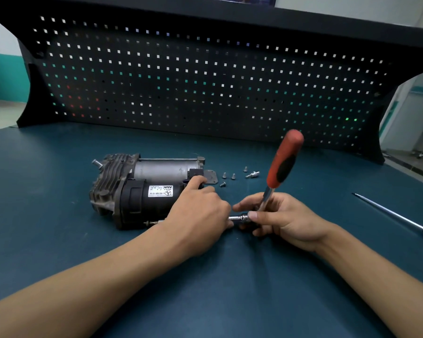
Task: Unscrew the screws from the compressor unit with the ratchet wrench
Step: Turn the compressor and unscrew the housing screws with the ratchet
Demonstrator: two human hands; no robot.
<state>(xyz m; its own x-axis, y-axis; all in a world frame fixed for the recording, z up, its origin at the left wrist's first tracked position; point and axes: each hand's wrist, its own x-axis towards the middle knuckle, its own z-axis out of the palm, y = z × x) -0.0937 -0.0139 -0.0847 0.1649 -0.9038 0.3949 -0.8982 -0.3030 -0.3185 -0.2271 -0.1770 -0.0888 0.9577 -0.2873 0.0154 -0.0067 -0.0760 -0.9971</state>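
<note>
The compressor unit (142, 189) is seen lying on its side on the desk (59, 240), left of centre, its long axis running left to right. Its right end is held by the left hand (200, 213), whose fingers (197, 180) are bent over the housing. The ratchet wrench (283, 162) is gripped at its head by the right hand (281, 220), thumb and fingers clenched round it. The red handle is tilted up and to the right. The extension bar is aimed leftward along the unit's lower edge, parallel to that axis. Most of the bar and its seating on the screw are hidden under the left hand. Loose screws (230, 177) are scattered behind the hands.
</note>
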